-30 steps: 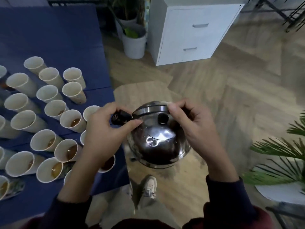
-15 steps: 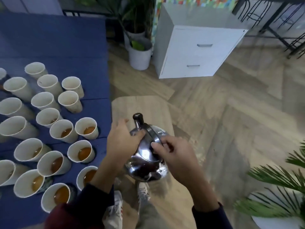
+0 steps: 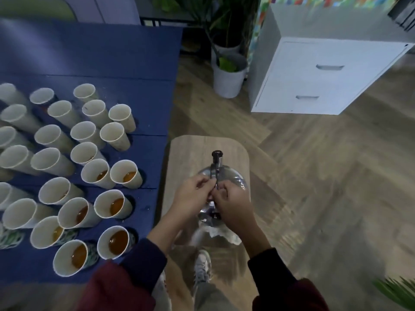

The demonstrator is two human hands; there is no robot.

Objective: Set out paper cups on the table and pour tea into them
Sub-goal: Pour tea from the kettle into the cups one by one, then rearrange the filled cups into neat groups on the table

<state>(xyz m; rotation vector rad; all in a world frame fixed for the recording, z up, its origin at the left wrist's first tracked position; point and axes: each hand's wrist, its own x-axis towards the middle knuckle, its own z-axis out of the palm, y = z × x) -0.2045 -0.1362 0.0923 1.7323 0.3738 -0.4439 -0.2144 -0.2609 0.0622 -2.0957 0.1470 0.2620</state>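
A shiny steel teapot (image 3: 233,179) with a black-tipped handle pointing away from me sits on a small wooden stool (image 3: 190,151) beside the blue table (image 3: 101,52). My left hand (image 3: 190,198) and my right hand (image 3: 233,203) both grip the teapot's top near the handle base, fingers curled and meeting over it. Several white paper cups (image 3: 89,133) stand on the table; the near ones, such as one cup (image 3: 115,242), hold amber tea, the far ones look empty.
A white drawer cabinet (image 3: 325,77) stands on the wood floor at the upper right. Beside the cabinet is a white plant pot (image 3: 228,77). Green leaves (image 3: 395,290) show at the lower right. My shoe (image 3: 202,265) is under the stool's near edge.
The teapot has come down from in front of my chest onto the stool, its handle now pointing away. Both hands stayed on it and closed in over its top.
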